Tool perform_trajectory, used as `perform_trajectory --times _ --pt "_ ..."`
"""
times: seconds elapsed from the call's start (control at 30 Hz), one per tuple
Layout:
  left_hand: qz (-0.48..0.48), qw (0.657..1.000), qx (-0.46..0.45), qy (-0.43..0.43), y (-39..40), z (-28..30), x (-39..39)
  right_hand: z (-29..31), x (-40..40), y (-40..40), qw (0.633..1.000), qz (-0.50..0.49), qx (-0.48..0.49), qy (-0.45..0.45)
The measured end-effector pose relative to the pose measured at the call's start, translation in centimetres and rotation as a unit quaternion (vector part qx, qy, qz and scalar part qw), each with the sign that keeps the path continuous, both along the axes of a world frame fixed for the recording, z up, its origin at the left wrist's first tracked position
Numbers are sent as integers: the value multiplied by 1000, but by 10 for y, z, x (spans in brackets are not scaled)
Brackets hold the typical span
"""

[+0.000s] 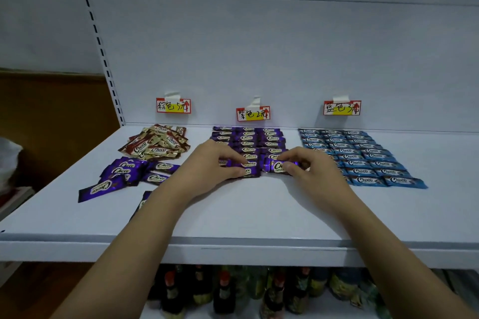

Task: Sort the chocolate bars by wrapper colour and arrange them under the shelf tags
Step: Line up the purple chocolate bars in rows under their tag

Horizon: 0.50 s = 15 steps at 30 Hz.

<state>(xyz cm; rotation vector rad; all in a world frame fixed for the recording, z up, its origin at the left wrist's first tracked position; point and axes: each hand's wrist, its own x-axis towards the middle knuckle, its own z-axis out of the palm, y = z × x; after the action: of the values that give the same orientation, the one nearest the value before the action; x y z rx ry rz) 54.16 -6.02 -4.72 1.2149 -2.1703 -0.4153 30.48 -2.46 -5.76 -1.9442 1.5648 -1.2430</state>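
The left hand (pixel 207 163) pinched a purple bar (pixel 247 164) at the purple rows' (pixel 248 142) front. The right hand (pixel 305 166) held its grip on another purple bar (pixel 276 166) beside it, on the shelf (pixel 259 204).

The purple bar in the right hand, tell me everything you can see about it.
The purple bar is a small chocolate bar in a glossy foil-like purple wrapper with a white "Choco" logo panel and crimped ends. It lies flat, lengthwise left to right, at the front of the purple rows below the middle tag on the white shelf. The right hand pinches it, thumb at its near edge and fingers over its far edge. Its right end is hidden under the hand.
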Motion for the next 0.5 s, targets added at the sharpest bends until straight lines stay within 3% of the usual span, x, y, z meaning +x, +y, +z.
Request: perform_trajectory --times 0.3,0.5 --pt "-27 998 -37 -46 -1 -3 -2 -2 2 -3 1000 -8 18 7" --pt "-29 996 -55 -57 -4 -7 -6 -2 5 -9 991 -23 4 133"
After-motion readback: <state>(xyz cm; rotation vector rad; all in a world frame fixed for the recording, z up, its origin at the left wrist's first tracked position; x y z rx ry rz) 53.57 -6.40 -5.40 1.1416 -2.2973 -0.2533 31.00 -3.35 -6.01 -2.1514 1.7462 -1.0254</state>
